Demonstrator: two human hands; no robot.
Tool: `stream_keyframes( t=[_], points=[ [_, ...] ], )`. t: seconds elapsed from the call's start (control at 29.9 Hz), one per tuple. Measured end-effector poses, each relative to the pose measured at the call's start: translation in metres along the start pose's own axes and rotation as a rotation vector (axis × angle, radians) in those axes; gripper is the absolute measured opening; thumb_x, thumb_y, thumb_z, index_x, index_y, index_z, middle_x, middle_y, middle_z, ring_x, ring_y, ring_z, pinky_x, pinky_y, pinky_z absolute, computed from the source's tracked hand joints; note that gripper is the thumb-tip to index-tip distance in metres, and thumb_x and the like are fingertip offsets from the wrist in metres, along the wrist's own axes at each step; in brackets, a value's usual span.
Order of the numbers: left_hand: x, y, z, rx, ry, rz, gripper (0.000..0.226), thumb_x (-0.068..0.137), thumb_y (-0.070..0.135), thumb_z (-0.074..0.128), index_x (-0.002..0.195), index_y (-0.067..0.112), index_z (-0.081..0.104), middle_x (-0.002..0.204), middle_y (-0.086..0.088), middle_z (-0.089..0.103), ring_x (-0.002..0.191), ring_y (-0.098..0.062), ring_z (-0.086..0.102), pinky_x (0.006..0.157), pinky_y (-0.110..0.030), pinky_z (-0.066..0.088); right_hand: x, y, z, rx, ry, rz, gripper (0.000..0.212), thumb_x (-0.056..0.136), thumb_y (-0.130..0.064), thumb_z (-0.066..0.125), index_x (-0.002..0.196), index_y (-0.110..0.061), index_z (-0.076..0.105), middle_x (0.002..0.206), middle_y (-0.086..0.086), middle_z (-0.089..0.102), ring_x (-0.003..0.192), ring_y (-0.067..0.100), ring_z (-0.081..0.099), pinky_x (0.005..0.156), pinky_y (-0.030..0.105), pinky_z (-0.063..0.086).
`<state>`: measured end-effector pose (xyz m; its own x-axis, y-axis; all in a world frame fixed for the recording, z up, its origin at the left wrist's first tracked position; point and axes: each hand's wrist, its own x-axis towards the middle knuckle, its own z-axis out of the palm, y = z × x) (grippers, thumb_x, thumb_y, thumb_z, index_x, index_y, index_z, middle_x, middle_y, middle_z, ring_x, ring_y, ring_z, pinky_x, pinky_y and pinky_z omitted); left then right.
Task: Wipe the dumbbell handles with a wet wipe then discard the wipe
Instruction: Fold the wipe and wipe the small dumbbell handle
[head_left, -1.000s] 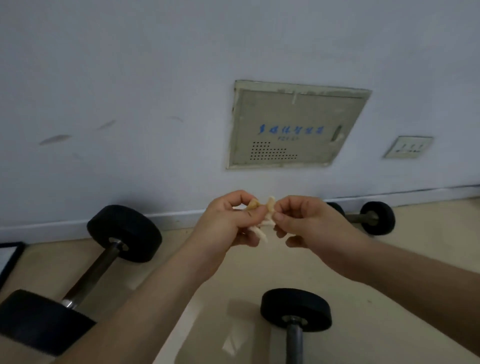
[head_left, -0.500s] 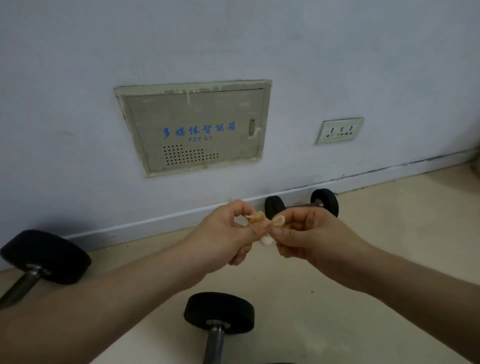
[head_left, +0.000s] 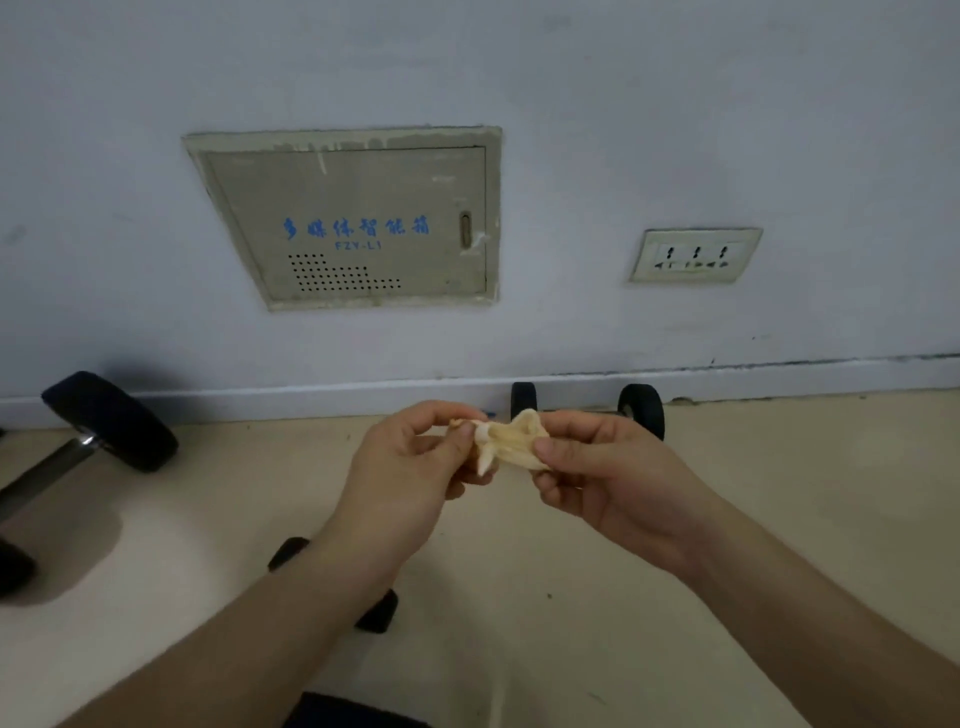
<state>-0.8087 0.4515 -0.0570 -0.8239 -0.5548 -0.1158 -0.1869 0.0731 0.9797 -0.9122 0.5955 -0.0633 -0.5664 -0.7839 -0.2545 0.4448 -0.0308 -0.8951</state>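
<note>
a pale bluish wall (head_left: 571, 93) fills the upper half of the view, with a white baseboard (head_left: 311, 395) along its foot and a beige floor (head_left: 779, 493) below. a grey panel (head_left: 353, 218) with blue lettering and a patch of small holes is set in the wall, and a white socket (head_left: 696, 255) sits to its right.

both hands are raised in front of the baseboard, close together at mid-view. the wipe (head_left: 511, 441), a crumpled yellowish-white wad, is stretched between them, off the floor and touching no dumbbell. the left hand (head_left: 410, 467) pinches its left end between thumb and curled fingers; the right hand (head_left: 608, 478) pinches its right end the same way, thumb on top.

a big dumbbell (head_left: 111, 421) lies on the floor at the far left, one black head near the baseboard, its metal handle running toward the left edge. a small dumbbell (head_left: 642, 413) lies against the baseboard just behind the hands; its two black heads show, its handle is hidden by the fingers. a near dumbbell (head_left: 378, 613) lies on the floor beneath the left forearm, which covers most of its black head. a dark shape at the bottom edge is cut off, and what it is cannot be told.
</note>
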Motion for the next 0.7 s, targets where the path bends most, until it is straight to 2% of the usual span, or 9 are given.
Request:
stream_keyframes(
  t=[0.07, 0.13, 0.23, 0.33, 0.4, 0.47, 0.53, 0.6, 0.7],
  points=[
    [-0.006, -0.011, 0.014, -0.32, 0.143, -0.11, 0.018, 0.094, 0.012, 0.055, 0.088, 0.02, 0.07, 0.082, -0.003, 0.073, 0.075, -0.018, 0.068, 0.065, -0.026, 0.05, 0.002, -0.008, -0.012, -0.153, 0.045, 0.021, 0.014, 0.08, 0.003, 0.063, 0.089, -0.004, 0.07, 0.07, 0.005, 0.061, 0.06, 0.013, 0.055, 0.063, 0.025, 0.048],
    [-0.015, -0.015, 0.025, -0.679, 0.202, -0.229, 0.014, 0.093, 0.005, 0.053, 0.092, 0.014, 0.063, 0.082, -0.007, 0.07, 0.074, -0.019, 0.064, 0.066, -0.03, 0.051, 0.002, -0.008, -0.015, -0.208, 0.104, 0.024, 0.015, 0.081, 0.006, 0.062, 0.08, -0.008, 0.068, 0.068, 0.005, 0.06, 0.062, 0.014, 0.055, 0.062, 0.026, 0.046],
    [-0.033, -0.014, 0.035, -0.952, 0.189, -0.311, 0.017, 0.092, 0.002, 0.047, 0.097, 0.015, 0.057, 0.08, -0.007, 0.067, 0.074, -0.02, 0.06, 0.068, -0.032, 0.048, 0.0, 0.001, -0.004, -0.044, 0.135, 0.063, 0.017, 0.084, 0.004, 0.057, 0.078, -0.011, 0.063, 0.075, 0.007, 0.06, 0.067, 0.016, 0.058, 0.06, 0.027, 0.048],
    [-0.04, -0.029, 0.031, -0.938, 0.175, -0.328, 0.014, 0.094, 0.009, 0.049, 0.099, 0.015, 0.06, 0.081, -0.007, 0.06, 0.07, -0.016, 0.052, 0.064, -0.03, 0.041, 0.001, 0.017, 0.011, 0.124, 0.076, 0.124, 0.015, 0.087, 0.003, 0.051, 0.087, -0.01, 0.058, 0.085, 0.011, 0.063, 0.072, 0.019, 0.062, 0.059, 0.029, 0.051],
    [-0.04, -0.041, 0.022, -0.952, 0.149, -0.321, 0.012, 0.094, 0.02, 0.055, 0.103, 0.014, 0.061, 0.089, -0.008, 0.055, 0.071, -0.016, 0.048, 0.064, -0.03, 0.039, 0.0, 0.023, 0.021, 0.119, 0.067, 0.141, 0.013, 0.088, 0.002, 0.052, 0.089, -0.01, 0.057, 0.091, 0.013, 0.062, 0.076, 0.022, 0.06, 0.056, 0.028, 0.052],
    [-0.039, -0.047, 0.011, -0.985, 0.058, -0.283, 0.022, 0.089, 0.024, 0.061, 0.107, 0.01, 0.059, 0.095, -0.01, 0.058, 0.078, -0.017, 0.051, 0.068, -0.03, 0.04, 0.0, 0.024, 0.033, 0.104, 0.112, 0.136, 0.013, 0.087, 0.002, 0.052, 0.086, -0.01, 0.057, 0.094, 0.016, 0.062, 0.078, 0.026, 0.058, 0.052, 0.025, 0.051],
    [-0.038, -0.051, 0.003, -0.953, -0.032, -0.236, 0.028, 0.08, 0.013, 0.066, 0.107, 0.009, 0.06, 0.094, -0.008, 0.067, 0.077, -0.014, 0.06, 0.065, -0.026, 0.044, -0.002, 0.021, 0.044, 0.073, 0.197, 0.121, 0.014, 0.088, 0.001, 0.053, 0.081, -0.01, 0.056, 0.085, 0.014, 0.062, 0.067, 0.021, 0.057, 0.046, 0.021, 0.047],
    [-0.039, -0.05, -0.004, -0.866, -0.09, -0.238, 0.023, 0.079, 0.002, 0.065, 0.101, 0.007, 0.065, 0.084, -0.006, 0.069, 0.071, -0.014, 0.062, 0.062, -0.026, 0.048, -0.001, 0.013, 0.058, -0.014, 0.283, 0.073, 0.012, 0.088, -0.002, 0.057, 0.081, -0.012, 0.056, 0.072, 0.008, 0.059, 0.054, 0.012, 0.051, 0.04, 0.016, 0.038],
    [-0.037, -0.049, -0.009, -0.607, -0.152, -0.269, 0.01, 0.085, 0.01, 0.066, 0.09, 0.014, 0.075, 0.073, -0.002, 0.066, 0.068, -0.013, 0.055, 0.063, -0.026, 0.046, -0.001, -0.004, 0.078, -0.297, 0.432, -0.008, 0.009, 0.087, -0.006, 0.063, 0.091, -0.009, 0.056, 0.06, 0.002, 0.055, 0.046, 0.009, 0.047, 0.04, 0.02, 0.032]
  ],
)
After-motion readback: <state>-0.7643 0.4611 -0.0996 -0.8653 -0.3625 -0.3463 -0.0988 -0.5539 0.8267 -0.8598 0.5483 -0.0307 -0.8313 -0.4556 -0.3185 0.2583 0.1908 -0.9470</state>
